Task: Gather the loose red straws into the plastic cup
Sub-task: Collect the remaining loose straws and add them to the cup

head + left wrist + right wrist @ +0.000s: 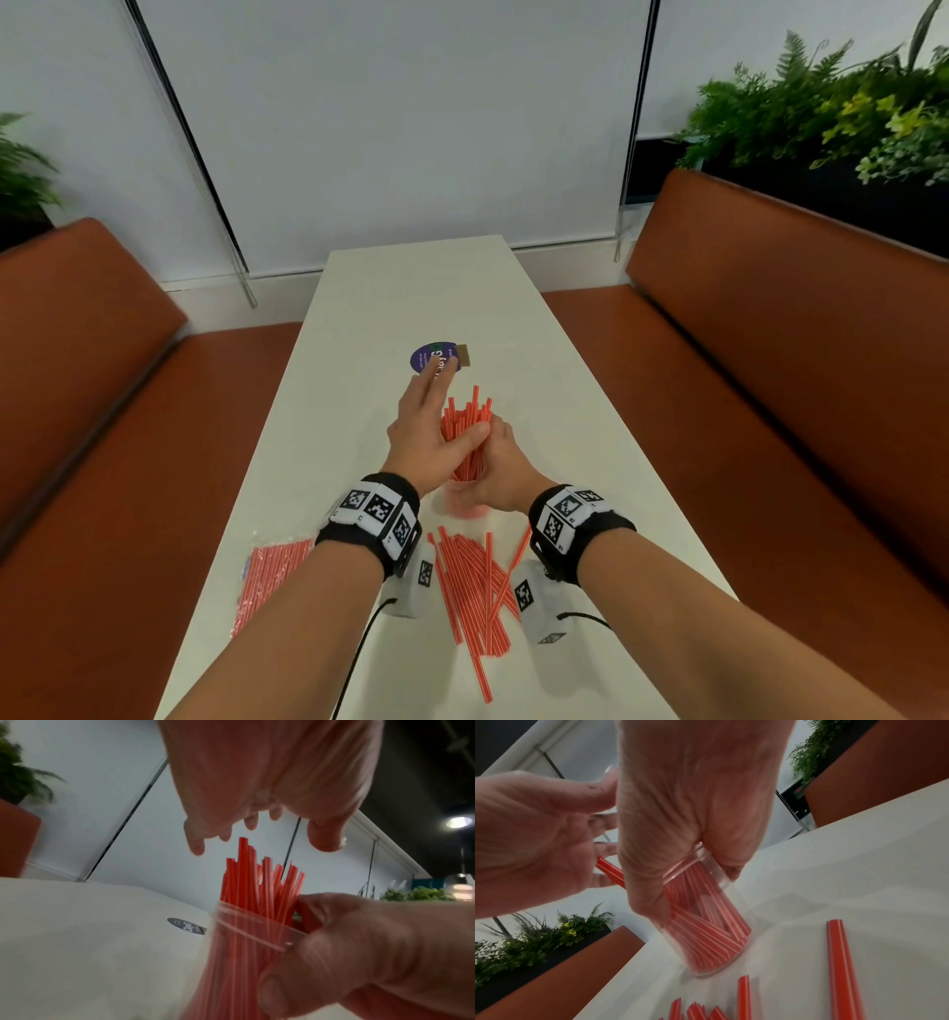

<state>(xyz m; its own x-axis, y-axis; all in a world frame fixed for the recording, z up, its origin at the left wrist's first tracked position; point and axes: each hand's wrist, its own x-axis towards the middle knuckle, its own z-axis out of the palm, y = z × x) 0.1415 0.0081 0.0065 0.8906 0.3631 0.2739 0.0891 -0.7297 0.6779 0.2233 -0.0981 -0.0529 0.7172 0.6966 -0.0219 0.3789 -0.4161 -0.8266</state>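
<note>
In the plastic cup (706, 923), red straws (259, 882) stand bunched.

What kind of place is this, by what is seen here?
Probably a café or restaurant booth: two brown upholstered benches face each other across a narrow white table, with a planter of ferns behind one bench.
</note>
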